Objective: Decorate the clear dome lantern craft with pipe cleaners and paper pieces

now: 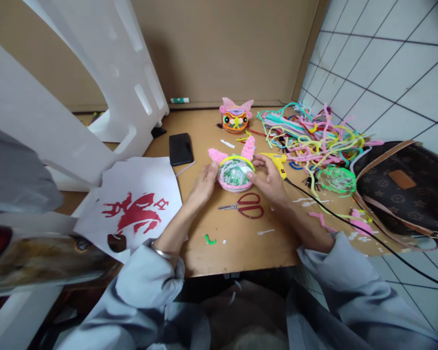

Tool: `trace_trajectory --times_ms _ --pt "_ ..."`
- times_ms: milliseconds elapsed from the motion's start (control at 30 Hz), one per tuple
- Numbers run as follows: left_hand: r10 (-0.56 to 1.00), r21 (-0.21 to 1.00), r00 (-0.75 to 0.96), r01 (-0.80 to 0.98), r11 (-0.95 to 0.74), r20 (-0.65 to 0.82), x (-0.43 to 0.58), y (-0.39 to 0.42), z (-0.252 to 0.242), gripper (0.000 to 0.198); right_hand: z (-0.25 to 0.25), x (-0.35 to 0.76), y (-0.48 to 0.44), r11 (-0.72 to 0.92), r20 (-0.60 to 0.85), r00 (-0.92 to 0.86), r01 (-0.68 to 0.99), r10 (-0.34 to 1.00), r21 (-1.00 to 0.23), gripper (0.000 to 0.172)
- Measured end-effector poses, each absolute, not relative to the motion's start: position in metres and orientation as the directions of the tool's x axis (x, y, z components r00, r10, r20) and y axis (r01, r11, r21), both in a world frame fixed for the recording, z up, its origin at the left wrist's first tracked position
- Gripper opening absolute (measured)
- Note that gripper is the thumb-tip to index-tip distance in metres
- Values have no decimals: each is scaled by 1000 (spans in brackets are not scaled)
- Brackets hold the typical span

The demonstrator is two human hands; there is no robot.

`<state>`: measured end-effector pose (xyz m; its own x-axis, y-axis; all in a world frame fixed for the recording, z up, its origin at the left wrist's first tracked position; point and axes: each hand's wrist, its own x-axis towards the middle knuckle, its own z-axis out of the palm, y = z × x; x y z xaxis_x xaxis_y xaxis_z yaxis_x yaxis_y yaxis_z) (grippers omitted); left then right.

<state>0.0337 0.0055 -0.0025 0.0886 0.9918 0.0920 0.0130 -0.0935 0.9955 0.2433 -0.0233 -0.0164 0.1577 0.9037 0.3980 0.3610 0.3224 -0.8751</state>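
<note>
A round, bowl-like pipe-cleaner craft piece [235,176] rests between my two hands. It has a green and white middle, a yellow strip along the top, a pink lower rim and two fuzzy pink ears. My left hand [205,182] holds its left side, thumb against the rim. On the right edge, my right hand [270,179] grips it with the thumb in front; some fingers are hidden behind. Just below lie red-handled scissors [246,206]. A yellow hot glue gun [280,164] sits beyond my right hand, its black cord trailing right.
A finished-looking lion head [235,116] stands at the back. Piled pipe cleaners [314,131], a green mesh piece [337,180] and a brown handbag [397,189] fill the right side. Leftward are a black phone [180,149], paper with a red design [138,209] and a white plastic frame [127,92].
</note>
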Motion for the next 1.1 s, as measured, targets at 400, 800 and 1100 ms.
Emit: trace_trajectory --times_ms 400,800,1100 --pt "993 856 75 503 -118 93 9 21 5 16 -15 242 -24 344 430 131 416 893 -842 59" --pt "971 608 191 757 -239 144 15 18 -16 9 -17 243 -24 334 421 118 436 899 -836 58" --pt "992 974 80 213 78 -97 25 16 -5 26 -16 242 -23 341 420 105 428 901 -837 59"
